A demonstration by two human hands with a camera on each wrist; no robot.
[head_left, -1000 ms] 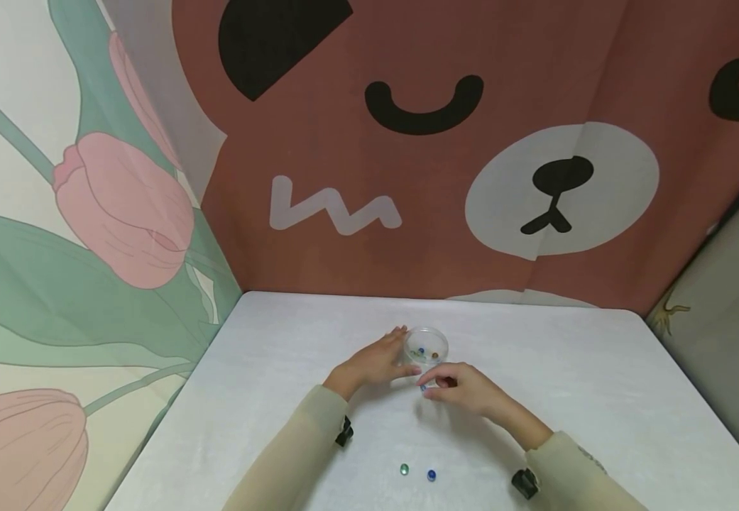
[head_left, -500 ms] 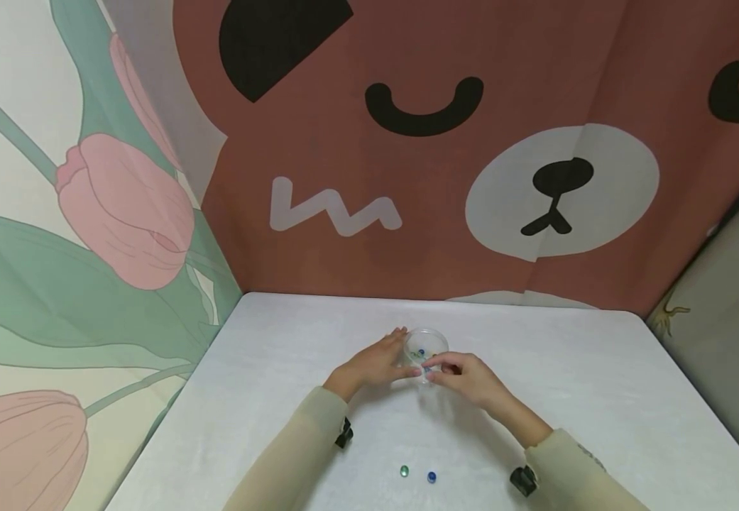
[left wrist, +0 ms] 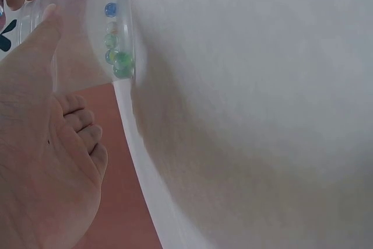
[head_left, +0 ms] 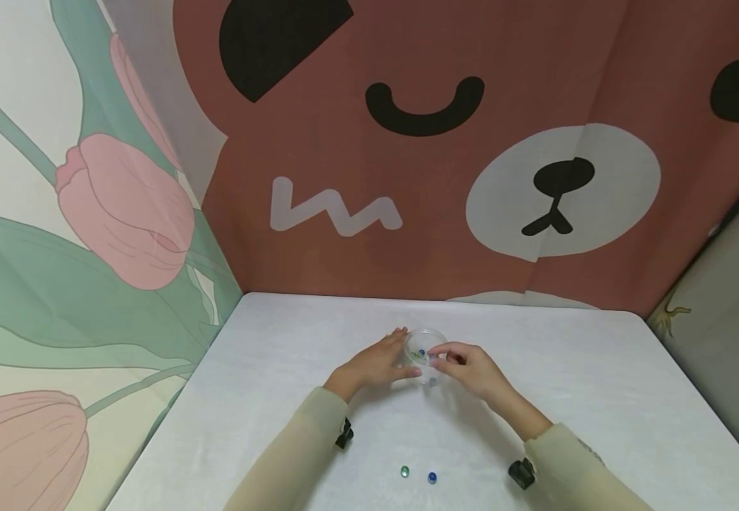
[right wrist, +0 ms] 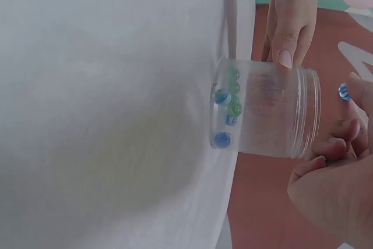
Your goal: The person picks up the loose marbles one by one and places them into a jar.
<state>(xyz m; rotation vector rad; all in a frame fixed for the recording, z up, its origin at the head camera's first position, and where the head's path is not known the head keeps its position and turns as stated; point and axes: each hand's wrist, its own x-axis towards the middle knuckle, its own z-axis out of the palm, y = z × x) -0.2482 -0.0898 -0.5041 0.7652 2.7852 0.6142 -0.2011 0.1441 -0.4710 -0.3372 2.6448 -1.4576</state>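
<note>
A clear plastic jar (right wrist: 268,126) stands upright on the white table, with several green and blue marbles (right wrist: 222,139) at its bottom. My left hand (head_left: 375,362) holds the jar from the left, its thumb on the near side and fingers on the far side. Over the jar's mouth, my right hand (head_left: 478,370) pinches a blue-and-white glass marble (right wrist: 344,91) between thumb and forefinger. Its other fingers are curled. Part of the jar's rim is hidden behind the right hand in the head view.
Nearer the front of the white table (head_left: 318,319) lie a green marble (head_left: 404,471) and a dark blue marble (head_left: 432,477). A brown bear-print curtain (head_left: 343,262) hangs behind the table, and a tulip-print curtain (head_left: 126,213) hangs at the left.
My right hand has risen from in front of the jar to over its mouth, carrying the marble. The left hand has stayed on the jar.
</note>
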